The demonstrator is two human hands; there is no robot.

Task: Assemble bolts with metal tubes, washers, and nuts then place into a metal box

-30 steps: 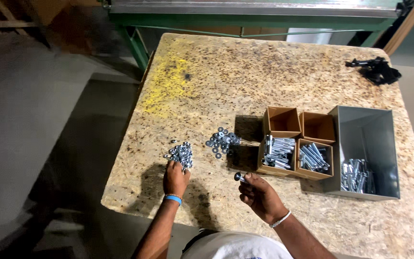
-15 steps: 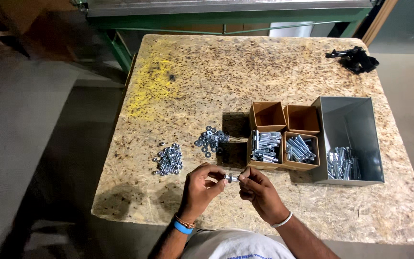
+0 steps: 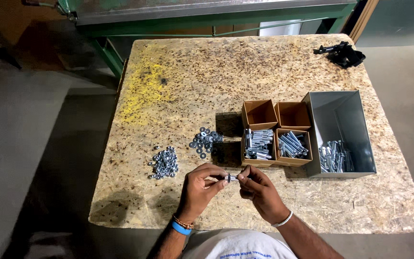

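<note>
Both hands meet near the front edge of the chipboard table (image 3: 264,72). My right hand (image 3: 259,192) grips a short silver bolt (image 3: 233,178) by its head end. My left hand (image 3: 201,187) pinches the other end of the same bolt, where a small metal piece sits on the shank. A pile of small nuts (image 3: 165,162) lies left of my left hand. A second pile of washers (image 3: 206,140) lies farther back, beside the boxes.
Two brown cardboard boxes hold bolts (image 3: 258,144) (image 3: 293,145), with two empty ones (image 3: 259,112) (image 3: 293,114) behind. A grey metal bin (image 3: 343,115) with more bolts stands at the right. A black tool (image 3: 342,52) lies at the far right corner. A green frame (image 3: 216,14) runs behind.
My left hand left the pile of nuts and came to the right hand. Both hands now hold the bolt together, a little closer than half a second ago.
</note>
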